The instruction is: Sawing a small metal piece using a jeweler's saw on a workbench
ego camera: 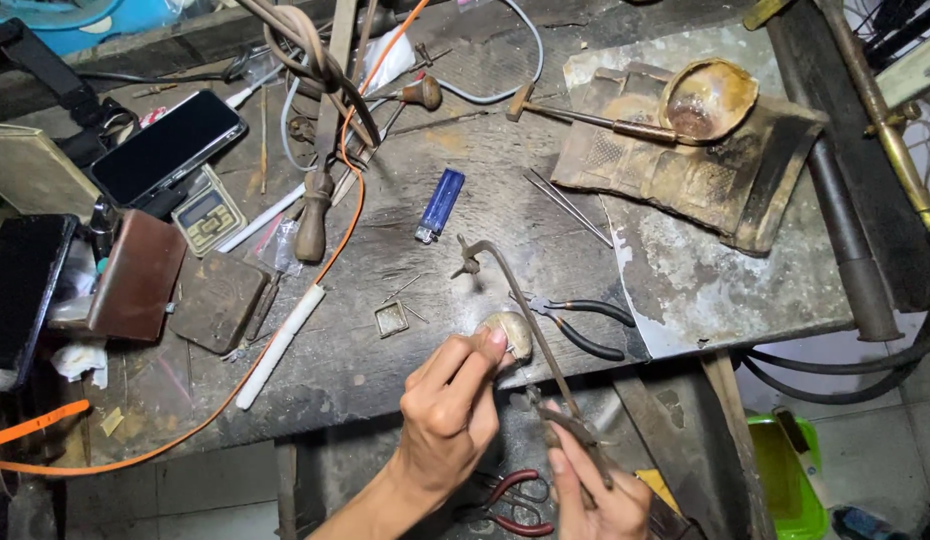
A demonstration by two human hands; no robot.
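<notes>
Left hand: the left hand is reaching up to the front edge of the workbench, its thumb and forefinger pressing on a small pale piece that is resting there.
Right hand: the right hand is curling its fingers around the handle of a jeweller's saw frame, gripping it low in the picture.
Saw frame: it is slanting up and to the left from the right hand, passing just beside the pale piece; whether the blade is touching the piece cannot be told.
Pale piece: it is sitting at the bench edge, between the left fingertips and the saw frame.
Near items: black-handled pliers are lying just right of the piece; a small square metal frame is lying to its left.
Farther items: a blue lighter is lying mid-bench; a melting crucible is resting on a scorched pad at upper right.
Below bench: red-handled pliers are showing between the two hands.
</notes>
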